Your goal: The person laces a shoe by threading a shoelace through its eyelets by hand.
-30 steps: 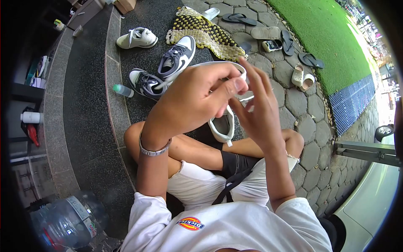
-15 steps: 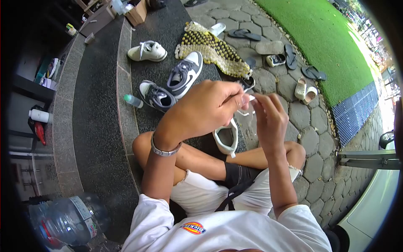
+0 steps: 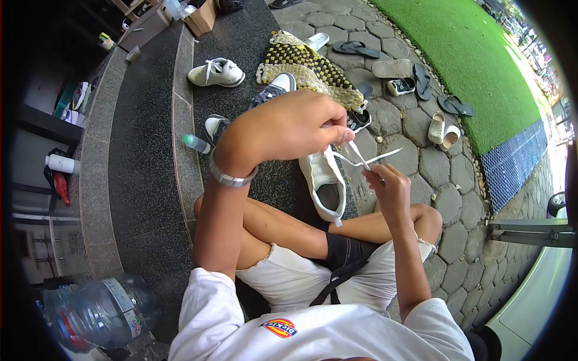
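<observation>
A white sneaker (image 3: 326,171) stands in front of my crossed legs, its heel toward me. My left hand (image 3: 298,126), with a metal watch on its wrist, is closed above the toe end and pinches a white shoelace (image 3: 357,151). That lace runs taut down to my right hand (image 3: 387,183), whose thumb and fingers are pinched on it to the right of the sneaker. Another stretch of lace curves out loose to the right, its tip in the air. My left hand and forearm hide part of a grey-and-white sneaker pair (image 3: 274,89).
Another white sneaker (image 3: 217,73) rests on the dark step, near a small green-capped bottle (image 3: 195,143). A woven yellow-and-black mat (image 3: 310,66) lies ahead. Several sandals, including a black flip-flop (image 3: 356,49), are on the pavers. At lower left is a large water bottle (image 3: 99,313).
My hands have moved apart: the right came down and the left shifted slightly up, drawing the lace straight between them. More of the white sneaker shows now.
</observation>
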Action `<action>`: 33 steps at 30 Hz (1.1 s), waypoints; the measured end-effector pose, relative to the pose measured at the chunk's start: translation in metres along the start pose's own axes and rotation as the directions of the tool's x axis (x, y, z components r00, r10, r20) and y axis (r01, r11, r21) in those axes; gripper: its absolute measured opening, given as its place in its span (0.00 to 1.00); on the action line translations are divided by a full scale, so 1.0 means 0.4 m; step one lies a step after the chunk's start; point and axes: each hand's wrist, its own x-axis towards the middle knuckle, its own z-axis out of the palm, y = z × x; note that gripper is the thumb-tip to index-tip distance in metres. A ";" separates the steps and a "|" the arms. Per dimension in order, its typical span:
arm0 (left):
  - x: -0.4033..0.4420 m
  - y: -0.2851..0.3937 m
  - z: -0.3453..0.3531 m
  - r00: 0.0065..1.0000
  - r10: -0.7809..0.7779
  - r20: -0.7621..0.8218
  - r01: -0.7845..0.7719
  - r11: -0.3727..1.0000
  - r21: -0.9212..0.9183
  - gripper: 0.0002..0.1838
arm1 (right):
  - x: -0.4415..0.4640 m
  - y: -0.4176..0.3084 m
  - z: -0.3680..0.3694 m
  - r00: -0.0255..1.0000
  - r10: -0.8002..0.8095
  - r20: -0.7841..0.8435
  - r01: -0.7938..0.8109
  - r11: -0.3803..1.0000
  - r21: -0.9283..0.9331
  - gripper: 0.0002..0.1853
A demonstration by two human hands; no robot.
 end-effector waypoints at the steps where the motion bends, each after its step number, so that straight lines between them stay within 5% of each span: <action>1: 0.024 -0.010 0.004 0.999 0.048 -0.017 -0.048 0.999 0.026 0.17 | -0.010 0.009 0.002 0.998 0.051 0.041 -0.052 0.998 0.029 0.05; 4: 0.154 -0.004 0.017 0.996 0.086 0.019 -0.088 0.991 0.104 0.16 | -0.036 0.047 0.047 0.986 0.155 -0.061 -0.123 0.927 0.355 0.06; 6: 0.311 -0.043 0.102 0.953 0.301 0.031 -0.303 0.949 0.086 0.17 | -0.079 0.109 0.112 0.929 0.362 0.076 -0.333 0.728 0.599 0.06; 7: 0.363 -0.025 0.141 0.953 0.277 0.127 -0.293 0.946 0.140 0.16 | -0.090 0.124 0.129 0.885 0.437 0.161 -0.418 0.594 0.687 0.06; 13: 0.612 0.048 0.411 0.835 0.032 0.550 -0.306 0.857 0.414 0.15 | -0.173 0.147 0.115 0.838 0.498 0.222 -0.542 0.721 0.431 0.07; 15: 0.707 0.043 0.518 0.767 -0.016 0.641 -0.312 0.864 0.395 0.16 | -0.185 0.190 0.042 0.883 0.450 0.135 -0.464 0.879 0.107 0.08; 18: 0.808 0.063 0.680 0.913 -0.181 0.365 -0.028 0.866 0.499 0.20 | -0.146 0.130 -0.096 0.922 0.383 -0.047 -0.358 0.804 -0.475 0.08; 20: 0.881 0.069 0.810 0.940 -0.237 0.244 0.063 0.825 0.562 0.22 | -0.173 0.330 -0.172 0.866 0.491 -0.097 -0.493 0.804 -0.333 0.07; 23: 0.707 0.134 0.788 0.983 -0.149 0.105 0.045 0.757 0.652 0.23 | -0.146 0.482 -0.293 0.911 0.387 -0.141 -0.396 0.730 -0.557 0.06; 26: 0.633 0.100 0.863 0.959 0.158 -0.237 0.070 0.675 0.734 0.25 | -0.114 0.607 -0.377 0.922 0.340 -0.187 -0.379 0.692 -0.615 0.05; 30: 0.381 0.045 0.721 0.938 0.180 -0.297 -0.095 0.956 0.279 0.15 | -0.084 0.729 -0.469 0.882 0.409 -0.232 -0.457 0.627 -0.631 0.07; 32: 0.288 -0.052 0.653 0.871 0.152 -0.468 -0.089 0.984 0.156 0.15 | -0.070 0.760 -0.501 0.919 0.346 -0.188 -0.379 0.648 -0.661 0.08; 33: 0.247 -0.108 0.618 0.884 0.044 -0.466 0.055 0.979 0.198 0.15 | -0.063 0.767 -0.507 0.889 0.406 -0.213 -0.446 0.654 -0.612 0.09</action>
